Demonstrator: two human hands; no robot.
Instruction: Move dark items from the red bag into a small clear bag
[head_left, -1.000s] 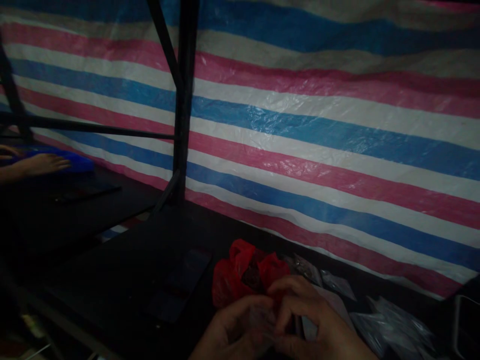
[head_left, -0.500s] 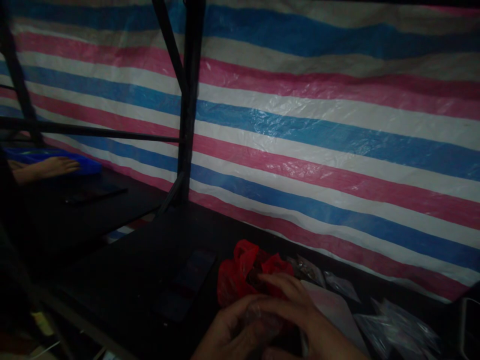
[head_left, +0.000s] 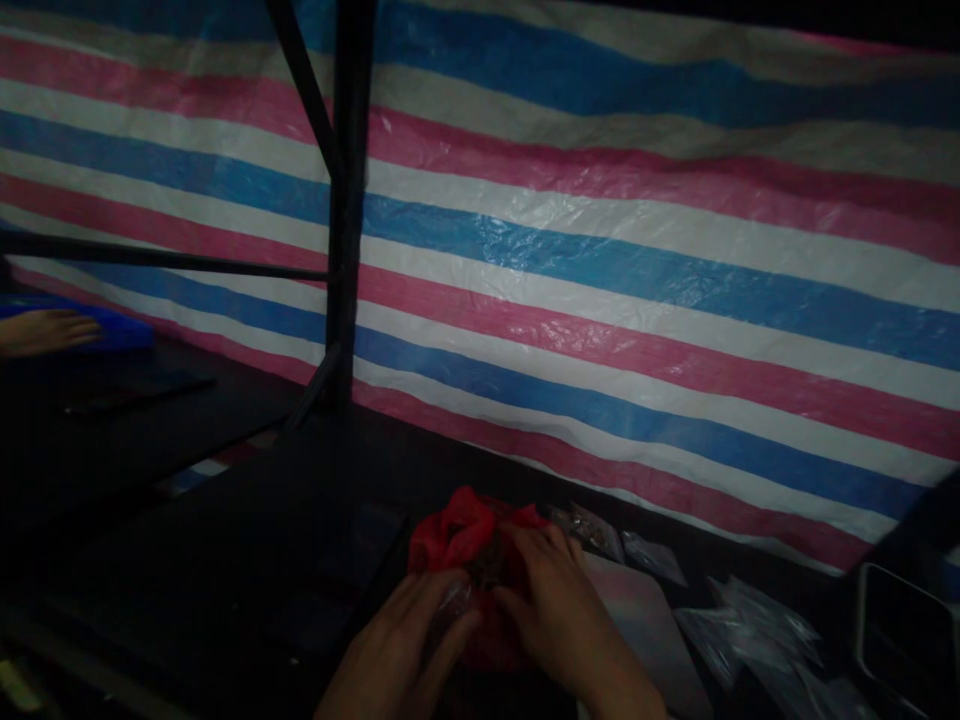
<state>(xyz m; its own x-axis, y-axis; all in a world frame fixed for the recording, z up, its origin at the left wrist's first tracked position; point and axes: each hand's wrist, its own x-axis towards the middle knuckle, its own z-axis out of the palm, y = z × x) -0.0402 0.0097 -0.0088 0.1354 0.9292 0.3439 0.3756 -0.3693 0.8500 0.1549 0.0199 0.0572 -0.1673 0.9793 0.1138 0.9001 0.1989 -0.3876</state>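
A red plastic bag (head_left: 459,528) lies open on the black table, with small dark contents that I cannot make out. My left hand (head_left: 409,640) is at the bag's near left side, thumb and fingers closed round a small clear plastic bag (head_left: 454,600). On the right, my right hand (head_left: 551,600) reaches into the red bag's opening with its fingers and thumb apart; the fingertips lie against the red plastic. Whether it holds any of the contents is hard to see in the dim light.
A pale flat tray (head_left: 637,610) lies right of the bag, with clear packets (head_left: 757,630) beyond it. A dark framed object (head_left: 904,630) stands far right. Another person's hand (head_left: 52,330) rests by blue material at left. A black post (head_left: 349,220) rises behind.
My hands have moved apart and slightly left; they were close together before the red bag. The right hand is now in the bag's opening. The whole view has shifted a little.
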